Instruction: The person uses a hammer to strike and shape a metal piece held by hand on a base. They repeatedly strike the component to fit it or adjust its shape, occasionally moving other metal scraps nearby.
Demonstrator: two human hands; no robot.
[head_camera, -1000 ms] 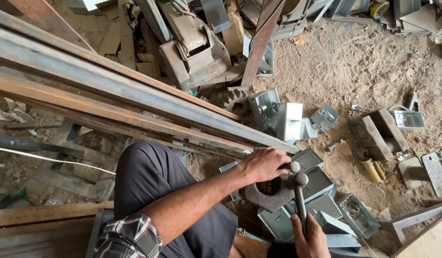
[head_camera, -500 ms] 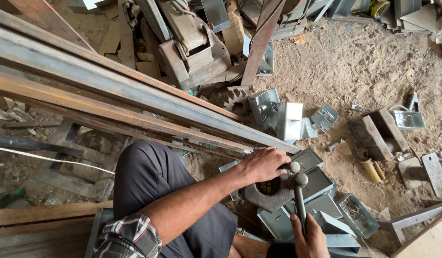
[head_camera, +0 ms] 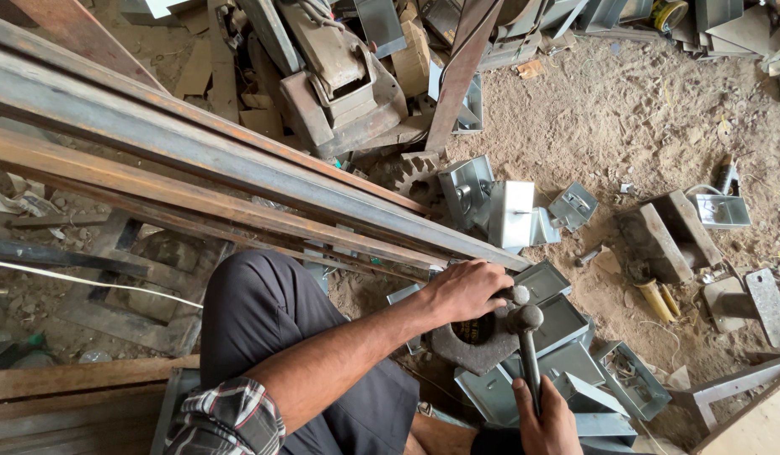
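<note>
Nothing has moved: my left hand (head_camera: 462, 289) still clenches a small piece on the iron ring (head_camera: 474, 350); just beside that grip, my right hand (head_camera: 546, 419) grasps the hammer (head_camera: 527, 337).

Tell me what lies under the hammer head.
The hammer head sits over a rusty ring-shaped block and grey metal trays. The left hand hides the struck piece.

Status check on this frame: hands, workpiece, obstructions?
Left hand pressing on rusty ring-shaped block. Right hand gripping hammer, head at block. Folded sheet-metal brackets crowd underneath.
</note>
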